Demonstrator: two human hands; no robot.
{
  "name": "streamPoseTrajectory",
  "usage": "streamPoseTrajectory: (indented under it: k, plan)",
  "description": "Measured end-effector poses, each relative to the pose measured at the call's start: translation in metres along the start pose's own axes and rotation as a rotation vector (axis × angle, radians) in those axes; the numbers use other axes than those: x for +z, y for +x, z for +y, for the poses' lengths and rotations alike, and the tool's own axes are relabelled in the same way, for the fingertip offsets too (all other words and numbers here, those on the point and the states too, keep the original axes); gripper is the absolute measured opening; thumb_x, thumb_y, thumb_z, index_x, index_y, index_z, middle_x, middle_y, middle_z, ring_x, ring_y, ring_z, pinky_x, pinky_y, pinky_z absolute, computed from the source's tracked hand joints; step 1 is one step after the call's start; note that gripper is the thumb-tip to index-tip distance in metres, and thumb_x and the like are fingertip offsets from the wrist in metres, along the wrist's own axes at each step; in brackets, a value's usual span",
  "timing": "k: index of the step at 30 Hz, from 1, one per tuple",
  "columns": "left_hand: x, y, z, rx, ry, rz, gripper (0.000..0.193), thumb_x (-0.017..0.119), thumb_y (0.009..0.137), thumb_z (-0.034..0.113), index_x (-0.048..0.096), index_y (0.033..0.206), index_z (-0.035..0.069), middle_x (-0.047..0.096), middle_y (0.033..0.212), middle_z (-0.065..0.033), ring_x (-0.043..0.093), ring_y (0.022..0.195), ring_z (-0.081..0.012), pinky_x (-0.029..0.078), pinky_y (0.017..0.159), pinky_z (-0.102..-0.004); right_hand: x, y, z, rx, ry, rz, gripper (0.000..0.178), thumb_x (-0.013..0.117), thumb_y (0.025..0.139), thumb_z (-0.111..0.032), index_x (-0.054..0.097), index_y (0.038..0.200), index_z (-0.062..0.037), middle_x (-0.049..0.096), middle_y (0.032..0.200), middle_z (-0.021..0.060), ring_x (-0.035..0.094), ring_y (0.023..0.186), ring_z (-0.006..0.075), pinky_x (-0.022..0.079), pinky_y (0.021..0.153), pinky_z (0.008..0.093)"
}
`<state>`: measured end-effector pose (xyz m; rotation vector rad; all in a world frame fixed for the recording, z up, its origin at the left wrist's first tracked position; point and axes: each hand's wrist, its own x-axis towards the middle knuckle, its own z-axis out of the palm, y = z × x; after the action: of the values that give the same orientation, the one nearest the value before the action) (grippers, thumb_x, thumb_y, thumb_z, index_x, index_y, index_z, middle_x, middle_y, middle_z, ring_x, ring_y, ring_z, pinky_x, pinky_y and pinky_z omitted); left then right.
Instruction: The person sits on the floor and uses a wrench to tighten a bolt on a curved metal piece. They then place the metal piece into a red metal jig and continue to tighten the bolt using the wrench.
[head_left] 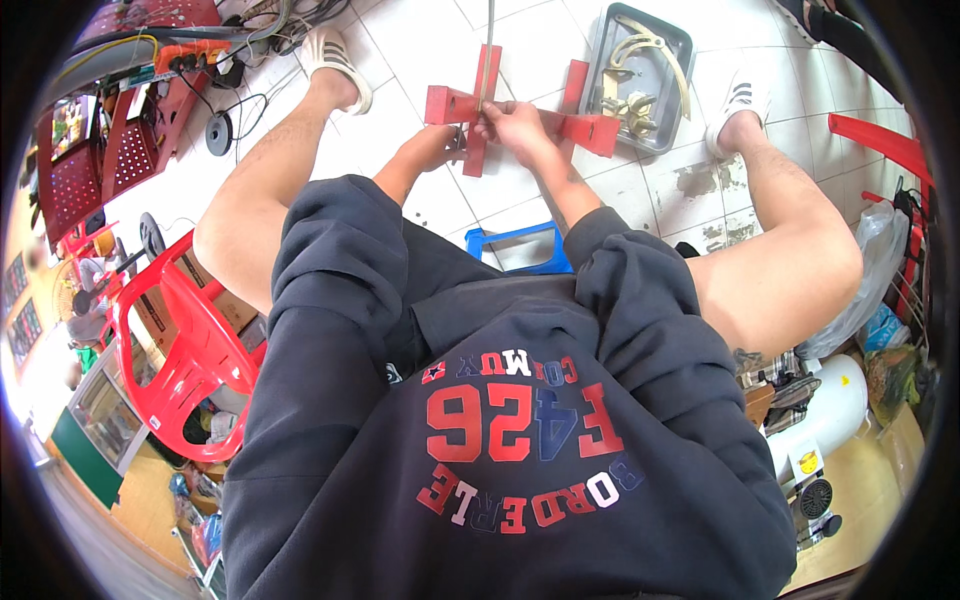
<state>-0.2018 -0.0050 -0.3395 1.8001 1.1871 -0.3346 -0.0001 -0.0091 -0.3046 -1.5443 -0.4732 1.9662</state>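
Observation:
A red stand [560, 125] of crossed bars rests on the tiled floor between my feet. A long thin tan rod or strip [488, 60] rises from it toward the top edge. My right hand [515, 130] is closed, its thumb and fingers pinching the rod's lower end above the red crossbar. My left hand [433, 148] is beside the stand's left end with its fingers curled. A small dark thing seems to be at those fingertips, too small to name. Right of the stand lies a grey tray [600, 40] holding curved cream-coloured pieces [655, 48] and brass-coloured metal fittings [635, 112].
A blue plastic stool [520, 245] shows between my legs. To the left are a red plastic chair [190, 350], a cable reel [218, 133], an orange power strip [185, 57] and loose cables. At right stand a white cylindrical tank [830, 405], a plastic bag [870, 270] and red furniture [880, 145].

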Motion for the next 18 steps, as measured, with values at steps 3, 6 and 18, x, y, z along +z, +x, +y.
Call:
streamPoseTrajectory:
  k: [3, 6, 18]
  plan:
    - [0.000, 0.011, 0.008, 0.006, -0.050, 0.068, 0.044, 0.077, 0.080, 0.012, 0.058, 0.118, 0.004, 0.068, 0.095, -0.0134, 0.067, 0.086, -0.0280, 0.052, 0.073, -0.0396, 0.001, -0.002, -0.003, -0.015, -0.037, 0.026, 0.027, 0.055, 0.101, -0.017, 0.062, 0.105, 0.0090, 0.068, 0.085, 0.0095, 0.065, 0.071, 0.0128, 0.055, 0.064, 0.0247]
    - [-0.002, 0.016, 0.018, -0.017, -0.053, 0.139, 0.040, 0.075, 0.082, 0.012, 0.057, 0.116, 0.003, 0.066, 0.092, -0.0106, 0.065, 0.078, -0.0237, 0.052, 0.063, -0.0357, 0.000, -0.002, -0.003, -0.026, -0.054, 0.064, 0.027, 0.055, 0.101, -0.017, 0.062, 0.102, 0.0090, 0.068, 0.084, 0.0103, 0.066, 0.072, 0.0125, 0.054, 0.063, 0.0246]
    - [0.009, 0.045, -0.006, -0.187, -0.399, 0.121, 0.016, 0.064, 0.092, 0.009, 0.062, 0.107, 0.005, 0.065, 0.081, -0.0048, 0.062, 0.060, -0.0133, 0.051, 0.053, -0.0276, 0.004, -0.002, -0.003, -0.045, -0.104, 0.083, 0.027, 0.055, 0.101, -0.016, 0.061, 0.104, 0.0096, 0.068, 0.086, 0.0099, 0.065, 0.073, 0.0123, 0.054, 0.066, 0.0252]
